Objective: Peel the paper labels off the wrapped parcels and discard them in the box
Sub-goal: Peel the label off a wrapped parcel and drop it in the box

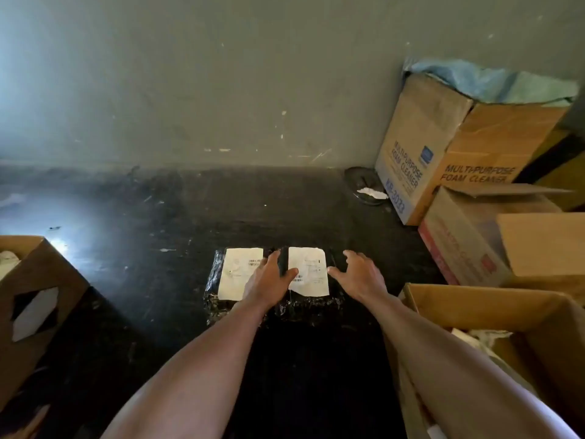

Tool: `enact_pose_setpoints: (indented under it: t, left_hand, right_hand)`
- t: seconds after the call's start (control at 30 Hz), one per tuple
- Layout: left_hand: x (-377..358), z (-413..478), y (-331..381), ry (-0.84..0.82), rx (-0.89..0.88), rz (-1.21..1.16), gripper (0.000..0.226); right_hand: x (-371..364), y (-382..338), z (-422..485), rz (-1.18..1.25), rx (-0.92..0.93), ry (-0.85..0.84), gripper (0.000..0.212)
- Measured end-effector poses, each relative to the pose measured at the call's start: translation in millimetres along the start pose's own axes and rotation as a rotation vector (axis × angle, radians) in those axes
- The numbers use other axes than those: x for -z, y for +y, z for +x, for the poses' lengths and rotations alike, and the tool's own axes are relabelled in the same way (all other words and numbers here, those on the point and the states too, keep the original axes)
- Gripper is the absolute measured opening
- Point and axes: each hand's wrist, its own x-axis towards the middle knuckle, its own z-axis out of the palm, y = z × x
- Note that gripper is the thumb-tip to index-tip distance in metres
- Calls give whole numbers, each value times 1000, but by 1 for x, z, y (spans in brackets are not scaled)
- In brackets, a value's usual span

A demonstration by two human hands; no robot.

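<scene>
Two parcels wrapped in shiny black plastic film lie side by side, touching, on the dark scuffed surface in front of a grey wall, as the head view shows. The left parcel (218, 289) carries a white rectangular paper label (239, 272) with a small barcode; the right parcel (311, 307) carries a like label (308, 270), whose lower edge looks slightly lifted. The left hand (269, 277) rests flat across the seam between the two parcels, fingers spread, thumb lying on the right label, gripping nothing. The right hand (359, 274) hangs spread and empty at the right edge of the right parcel; whether its thumb tip touches the label's edge cannot be told. An open brown cardboard box (493, 302) with crumpled white paper inside stands near right, beside the right forearm. Another brown cardboard box (34, 299) sits at the left edge. Behind, at right, stands a tall carton printed "MULTI-PURPOSE FOAM CLEANER" (418, 147).
</scene>
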Motion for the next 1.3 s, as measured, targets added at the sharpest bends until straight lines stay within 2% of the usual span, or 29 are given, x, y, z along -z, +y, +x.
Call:
enact_pose_setpoints:
  t: [0.2,0.3,0.6,0.77,1.03,1.3]
  left_hand:
    - [-23,13,-9,-35,-38,22,74]
    - [-36,17,-18,-82,-49,33,79]
    - [-50,35,-20,-79,-40,44,86]
    - [-50,42,-26,-83,-14,-21,88]
    - [-45,42,-31,-207,-66,-55,95]
    - [-48,42,-32,-225,-49,-54,99]
  right_hand:
    - [-23,-1,30,20,11,-42,68]
    - [-35,-1,44,34,41,-35,66]
    - [-52,-4,82,31,76,17,54]
    - [-53,-12,99,77,97,32,37]
    - [-48,-21,112,240,-8,6,9]
    - [-46,-22,103,294,30,11,4]
